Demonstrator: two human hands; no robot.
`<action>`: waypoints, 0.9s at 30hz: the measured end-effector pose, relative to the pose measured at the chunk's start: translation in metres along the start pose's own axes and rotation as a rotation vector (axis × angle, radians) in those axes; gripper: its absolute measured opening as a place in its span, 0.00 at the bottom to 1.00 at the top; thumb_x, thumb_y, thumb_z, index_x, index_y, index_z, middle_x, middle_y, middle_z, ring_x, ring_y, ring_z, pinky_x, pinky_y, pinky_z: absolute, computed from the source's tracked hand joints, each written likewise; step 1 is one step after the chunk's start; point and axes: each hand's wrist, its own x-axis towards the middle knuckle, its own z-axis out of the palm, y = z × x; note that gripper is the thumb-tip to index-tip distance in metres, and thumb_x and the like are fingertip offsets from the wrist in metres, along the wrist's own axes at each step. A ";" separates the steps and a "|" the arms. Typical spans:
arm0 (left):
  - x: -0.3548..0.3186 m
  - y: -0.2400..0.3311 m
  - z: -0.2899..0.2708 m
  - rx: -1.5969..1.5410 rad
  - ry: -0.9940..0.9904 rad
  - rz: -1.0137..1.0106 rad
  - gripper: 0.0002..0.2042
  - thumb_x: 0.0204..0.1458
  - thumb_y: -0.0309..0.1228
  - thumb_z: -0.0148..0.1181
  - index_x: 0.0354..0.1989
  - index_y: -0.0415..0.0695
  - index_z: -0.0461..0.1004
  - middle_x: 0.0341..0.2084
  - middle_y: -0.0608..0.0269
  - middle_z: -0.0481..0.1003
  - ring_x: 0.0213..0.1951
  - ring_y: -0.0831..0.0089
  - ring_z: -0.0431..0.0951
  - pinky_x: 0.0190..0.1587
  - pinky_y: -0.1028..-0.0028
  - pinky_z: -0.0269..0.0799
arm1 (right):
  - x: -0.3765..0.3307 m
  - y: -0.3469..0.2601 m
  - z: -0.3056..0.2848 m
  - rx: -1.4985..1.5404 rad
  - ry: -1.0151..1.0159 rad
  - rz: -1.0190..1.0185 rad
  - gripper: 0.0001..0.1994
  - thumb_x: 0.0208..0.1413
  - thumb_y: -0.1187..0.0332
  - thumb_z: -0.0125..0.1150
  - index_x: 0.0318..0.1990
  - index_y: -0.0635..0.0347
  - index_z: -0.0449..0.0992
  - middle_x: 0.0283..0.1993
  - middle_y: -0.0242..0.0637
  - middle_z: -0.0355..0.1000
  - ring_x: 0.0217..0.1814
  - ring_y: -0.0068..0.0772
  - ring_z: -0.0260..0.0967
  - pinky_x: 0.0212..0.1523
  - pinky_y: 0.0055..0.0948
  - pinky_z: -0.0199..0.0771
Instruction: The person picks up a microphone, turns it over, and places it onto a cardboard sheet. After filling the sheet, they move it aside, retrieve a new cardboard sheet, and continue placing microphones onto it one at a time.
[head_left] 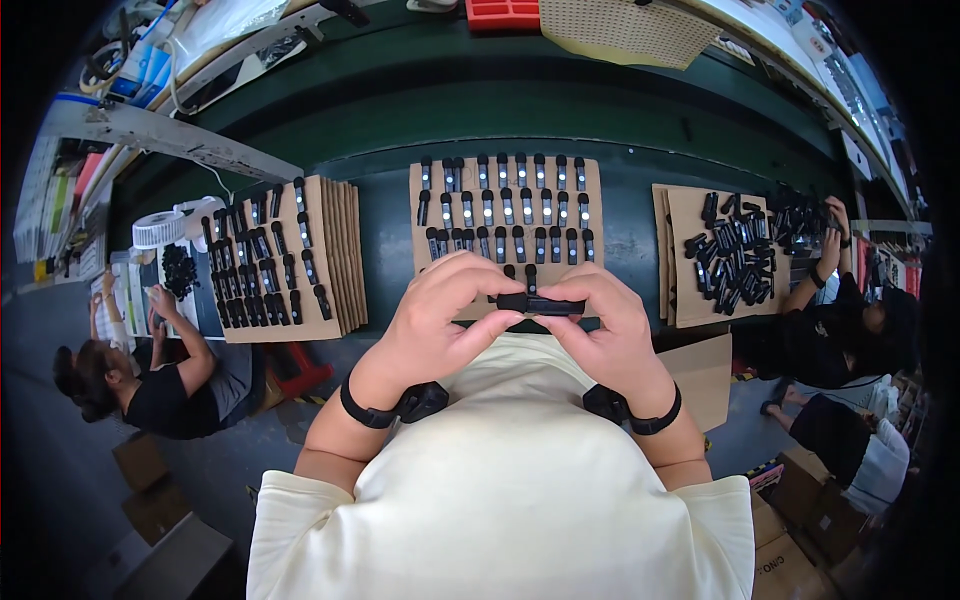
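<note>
My left hand (440,320) and my right hand (605,325) together pinch a small black oblong part (540,304), held level just above the near edge of a cardboard sheet (505,215). The fingertips of each hand grip one end of the part. On the cardboard, several like black parts with pale middles stand in neat rows. Both wrists wear black bands.
A stack of cardboard sheets (335,250) with rows of black parts lies to the left, another cardboard (690,250) with a loose heap of parts to the right. One person (170,385) works at the left, another person (830,330) at the right. Boxes stand on the floor.
</note>
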 end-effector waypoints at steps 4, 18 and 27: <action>0.003 0.003 0.004 -0.058 -0.021 -0.071 0.15 0.43 0.24 0.69 0.41 0.38 0.76 0.32 0.55 0.76 0.35 0.63 0.75 0.40 0.70 0.70 | 0.002 0.006 -0.001 -0.098 0.031 -0.155 0.14 0.44 0.81 0.68 0.40 0.65 0.75 0.34 0.40 0.73 0.32 0.31 0.70 0.32 0.24 0.69; 0.008 0.006 0.012 0.031 0.042 0.056 0.16 0.39 0.20 0.67 0.39 0.38 0.76 0.31 0.56 0.76 0.33 0.61 0.76 0.38 0.67 0.70 | 0.004 0.001 -0.004 -0.100 0.051 -0.223 0.16 0.41 0.82 0.67 0.41 0.65 0.73 0.36 0.44 0.73 0.35 0.38 0.72 0.37 0.29 0.72; 0.013 0.013 0.013 0.014 0.057 0.027 0.15 0.40 0.22 0.68 0.39 0.38 0.76 0.30 0.56 0.76 0.33 0.60 0.76 0.40 0.66 0.70 | 0.005 0.006 -0.004 -0.099 0.056 -0.245 0.16 0.41 0.83 0.67 0.40 0.65 0.74 0.37 0.44 0.72 0.36 0.38 0.71 0.37 0.29 0.72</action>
